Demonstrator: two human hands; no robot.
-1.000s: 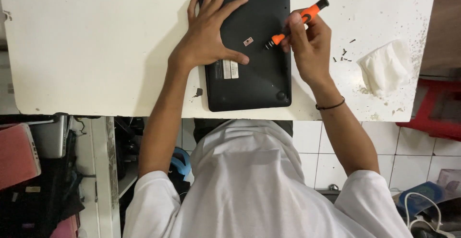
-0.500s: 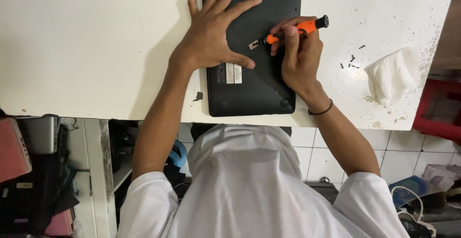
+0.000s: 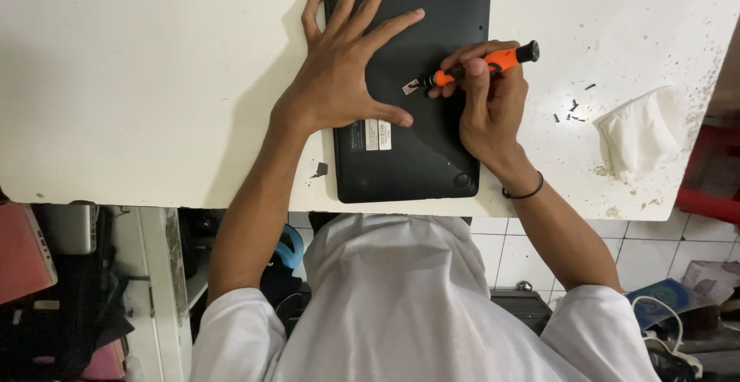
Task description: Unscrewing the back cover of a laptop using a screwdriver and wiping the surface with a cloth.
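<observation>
Your right hand (image 3: 493, 112) is clenched round the orange screwdriver (image 3: 482, 63), tip on the black laptop base (image 3: 432, 158) mid-panel, just beside a small label. Your left hand (image 3: 347, 74) lies flat w/ fingers spread, pressing the base's left half. Base sits at the white table's (image 3: 154, 81) near edge; open room left, loose screws (image 3: 570, 112) & a crumpled tissue (image 3: 640, 131) right. Vs 0.5 s ago: grip and spot unchanged.

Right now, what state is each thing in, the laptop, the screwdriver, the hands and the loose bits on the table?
Laptop: lying bottom side up on the white table.
Left hand: flat, fingers spread, on the laptop.
Right hand: gripping the orange screwdriver, tip at the laptop's base.
Small screws: loose on the table.
Tissue: crumpled.
</observation>
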